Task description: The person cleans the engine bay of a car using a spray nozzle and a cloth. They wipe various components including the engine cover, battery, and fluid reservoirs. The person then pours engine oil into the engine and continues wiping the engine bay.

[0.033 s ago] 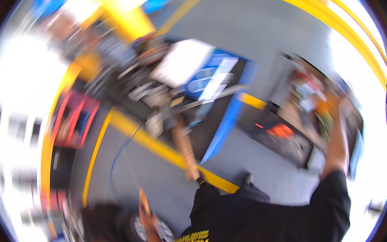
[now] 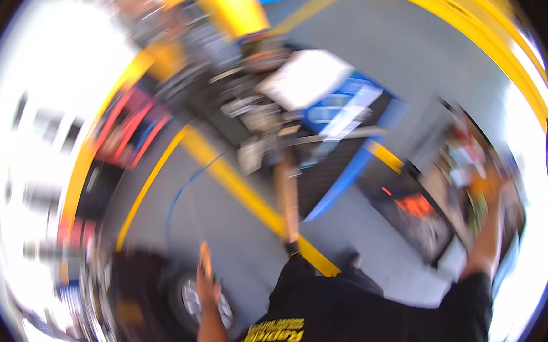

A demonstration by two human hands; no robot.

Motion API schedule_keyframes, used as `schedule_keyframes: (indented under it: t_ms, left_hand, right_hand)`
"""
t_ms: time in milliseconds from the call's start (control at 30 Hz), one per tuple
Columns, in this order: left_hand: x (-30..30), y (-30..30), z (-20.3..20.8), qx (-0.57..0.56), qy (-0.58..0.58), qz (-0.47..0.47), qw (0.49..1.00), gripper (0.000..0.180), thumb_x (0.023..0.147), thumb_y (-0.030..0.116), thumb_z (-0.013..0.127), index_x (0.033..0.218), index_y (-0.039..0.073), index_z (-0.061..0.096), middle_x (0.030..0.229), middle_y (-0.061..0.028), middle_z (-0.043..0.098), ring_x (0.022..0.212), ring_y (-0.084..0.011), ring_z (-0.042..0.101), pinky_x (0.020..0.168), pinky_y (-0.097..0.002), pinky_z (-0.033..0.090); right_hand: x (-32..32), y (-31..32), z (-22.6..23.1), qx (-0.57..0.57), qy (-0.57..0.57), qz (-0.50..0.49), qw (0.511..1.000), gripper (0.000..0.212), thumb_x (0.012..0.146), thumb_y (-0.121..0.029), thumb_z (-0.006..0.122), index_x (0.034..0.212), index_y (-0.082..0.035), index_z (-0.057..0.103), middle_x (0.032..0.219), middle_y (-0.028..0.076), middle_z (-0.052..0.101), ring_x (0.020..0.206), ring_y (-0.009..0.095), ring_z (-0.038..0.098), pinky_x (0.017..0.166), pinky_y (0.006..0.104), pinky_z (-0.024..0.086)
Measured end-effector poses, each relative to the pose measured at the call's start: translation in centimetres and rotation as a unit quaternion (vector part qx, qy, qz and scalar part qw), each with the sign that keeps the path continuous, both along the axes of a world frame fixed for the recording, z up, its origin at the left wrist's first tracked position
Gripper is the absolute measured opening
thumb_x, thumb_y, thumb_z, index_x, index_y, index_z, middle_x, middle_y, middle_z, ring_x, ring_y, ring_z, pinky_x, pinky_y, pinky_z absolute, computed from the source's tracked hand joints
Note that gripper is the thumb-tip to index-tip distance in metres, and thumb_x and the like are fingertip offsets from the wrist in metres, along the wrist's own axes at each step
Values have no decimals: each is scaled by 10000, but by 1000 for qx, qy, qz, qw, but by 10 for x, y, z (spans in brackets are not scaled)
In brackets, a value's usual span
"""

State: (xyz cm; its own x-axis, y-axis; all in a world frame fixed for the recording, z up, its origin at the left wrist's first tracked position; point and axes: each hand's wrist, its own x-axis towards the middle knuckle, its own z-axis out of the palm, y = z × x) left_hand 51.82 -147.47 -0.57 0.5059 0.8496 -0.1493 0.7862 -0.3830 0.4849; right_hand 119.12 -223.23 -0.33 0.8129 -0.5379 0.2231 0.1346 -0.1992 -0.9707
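Observation:
Near the lower left, my left hand (image 2: 210,290) is closed around a slim tool with an orange handle (image 2: 205,258). A faint thin line, perhaps its shaft, runs up from it; blur hides its exact kind. Beside and below that hand is a wheel (image 2: 197,301) with a dark tyre and silver rim. My right arm stretches out to the right, and my right hand (image 2: 492,181) is over a cluttered tray (image 2: 440,195) of small, mixed items. Its fingers are smeared by motion, so I cannot make out whether they hold anything.
A workbench with a blue edge (image 2: 344,188) carries metal parts, a white sheet (image 2: 308,78) and blue packaging. A long tan piece (image 2: 286,198) juts from it toward me. Orange items (image 2: 415,205) lie in a dark case. A blue hose (image 2: 178,199) crosses the grey floor; red shelving (image 2: 130,129) stands left.
The view has swung, so the bench, tray and shelving now appear farther right. My left hand still grips the orange-handled tool, and my right hand is still over the tray.

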Motion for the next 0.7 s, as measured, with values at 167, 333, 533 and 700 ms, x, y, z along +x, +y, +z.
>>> schedule_keyframes:
  t_ms: [167,333,533,700]
  left_hand:
    - [-19,-35,27,98,83,111,986,838,820,270,684,1576,202,329,1180,-218,686,1100,-420,654,953,-501,515]
    - [-23,-31,34,111,35,86,989,822,856,288,659,1588,157,309,1234,-200,664,1113,-412,646,952,-496,517]
    - [-26,30,39,124,-60,120,983,835,842,267,683,1586,150,322,1147,-184,681,1063,-390,656,933,-485,521]
    - [-21,151,53,195,-177,105,959,871,786,200,701,1579,142,347,1075,-163,693,1007,-367,676,878,-465,547]
  right_hand:
    - [-73,164,-83,-274,109,116,949,744,926,-277,732,1542,-170,328,1375,148,594,1188,281,566,1068,437,426]
    - [-200,276,-67,-283,195,303,889,743,925,-271,718,1546,-142,331,1382,150,578,1196,278,562,1065,431,424]
    - [-254,388,6,-324,203,444,810,743,924,-265,702,1551,-108,335,1392,154,559,1206,275,558,1062,424,422]
    - [-260,524,117,-389,120,504,761,744,923,-259,688,1555,-80,338,1399,157,543,1214,272,554,1060,418,419]
